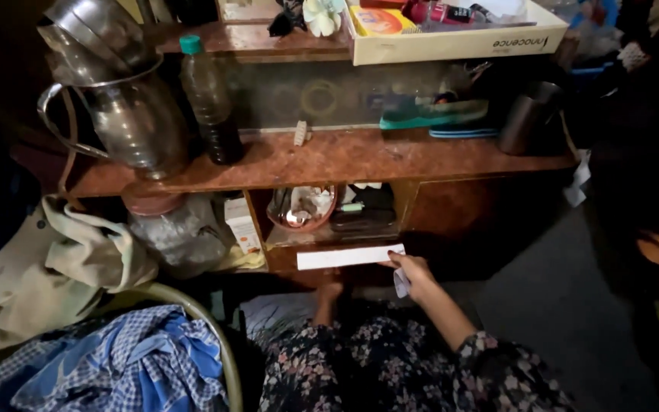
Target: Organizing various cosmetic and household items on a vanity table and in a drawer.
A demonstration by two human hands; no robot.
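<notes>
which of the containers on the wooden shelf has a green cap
The dark plastic bottle, standing upright just right of the steel jug. The jug is open-topped metal with a handle, and the dark cup at the shelf's right end has no cap.

cluttered home; steel jug [127, 114], wooden shelf [329, 156], laundry [123, 366]

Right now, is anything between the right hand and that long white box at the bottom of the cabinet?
Nothing visible: the right hand already touches the right end of the long white box. The left hand sits just below it in shadow.
</notes>
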